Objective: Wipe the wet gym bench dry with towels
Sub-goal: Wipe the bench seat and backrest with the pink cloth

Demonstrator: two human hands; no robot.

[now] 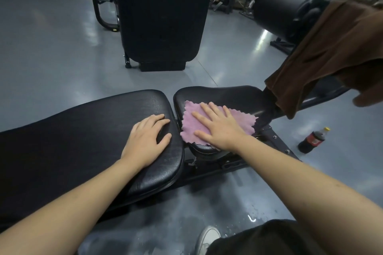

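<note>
Gym bench (62,141) stretches across the lower view, its black back pad at left and seat pad (223,95) at right. On the seat pad lies a pink towel (190,122); the right hand (219,128) presses it flat with fingers straight and spread. The left hand (145,141) rests open on the back pad's end, fingers relaxed. A brown towel (331,51) hangs at right, and a cola bottle (312,140) stands on the floor (41,47).

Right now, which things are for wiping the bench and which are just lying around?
For the job: pink cloth, seat pad, long pad, brown towel, right hand, left hand.
Lying about: cola bottle, foam roller.
</note>
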